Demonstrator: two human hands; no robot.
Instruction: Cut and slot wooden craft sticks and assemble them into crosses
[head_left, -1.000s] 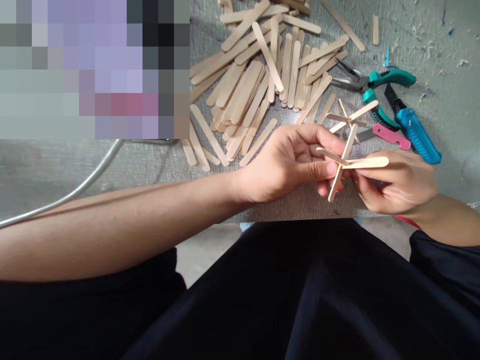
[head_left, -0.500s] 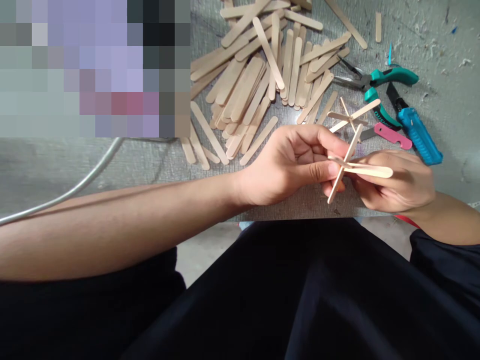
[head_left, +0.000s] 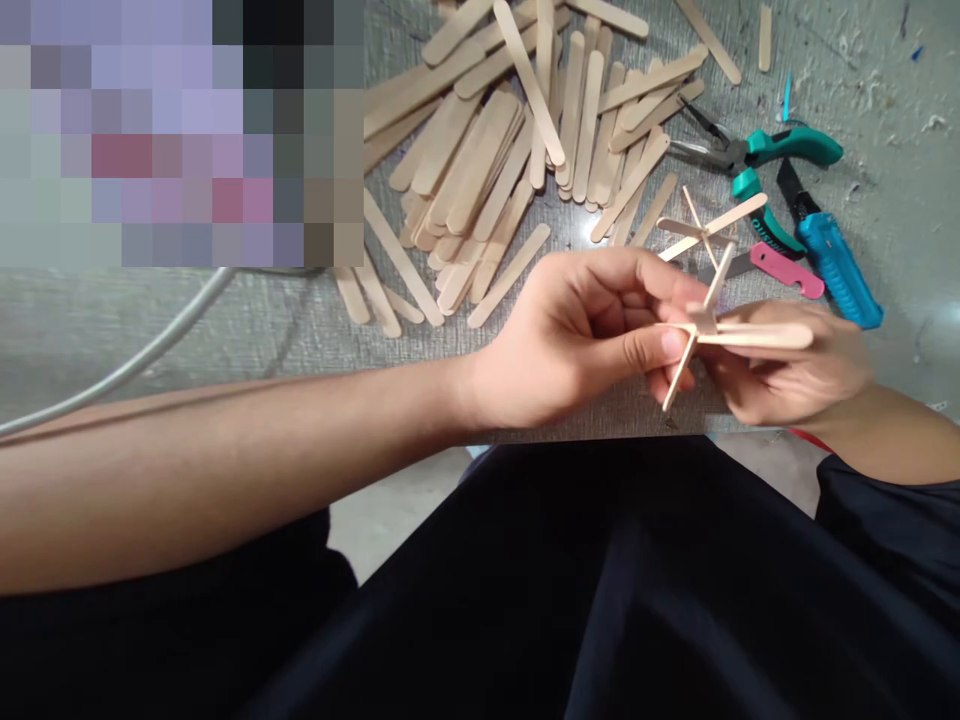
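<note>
Between thumb and fingers, my left hand (head_left: 592, 335) pinches a cross-shaped piece made of craft sticks (head_left: 757, 336) near its centre. One stick points right and another slants from upper right to lower left. My right hand (head_left: 799, 360) is closed just right of the centre, partly behind the right-pointing stick; it is slightly blurred, and its fingertips are hidden behind the piece. Beyond my hands, a second craft-stick cross (head_left: 703, 232) lies on the table.
A loose heap of craft sticks (head_left: 480, 165) spreads over the table (head_left: 907, 180) at the back. To the right lie green-handled pliers (head_left: 795, 150), a blue utility knife (head_left: 840, 270) and a pink-handled blade (head_left: 787, 270). A white cable (head_left: 135, 385) crosses the left side.
The held craft-stick piece has shifted slightly right and turned, and its right-pointing stick reaches further right. My left hand keeps its pinch, and my right hand has moved a little.
</note>
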